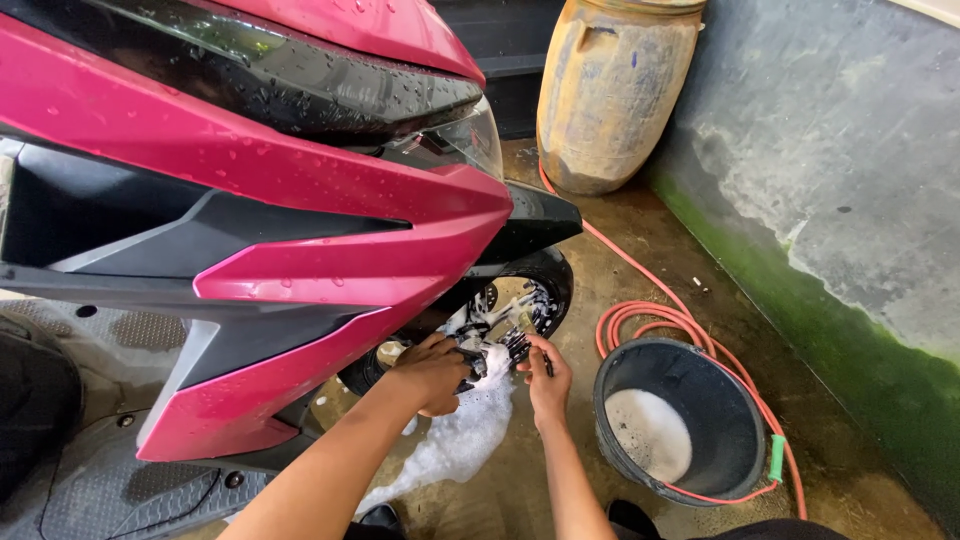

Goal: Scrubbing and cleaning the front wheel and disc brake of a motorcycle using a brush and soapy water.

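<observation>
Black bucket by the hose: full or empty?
Nearly empty. The black bucket stands upright with only a patch of white suds at the bottom; its dark inner wall is bare up to the rim.

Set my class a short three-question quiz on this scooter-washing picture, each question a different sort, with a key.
1. True or false: the black bucket holds soapy foam.
2. Multiple choice: the orange hose lies coiled (a) on the scooter seat, (b) on the floor beside the bucket, (c) inside the drum.
3. Short answer: which part of the pink scooter are both hands working at?

Key
1. True: white foam sits at its bottom.
2. b
3. The front wheel: the left hand and right hand are at its foam-covered hub, the right one at a dark brush.
</observation>
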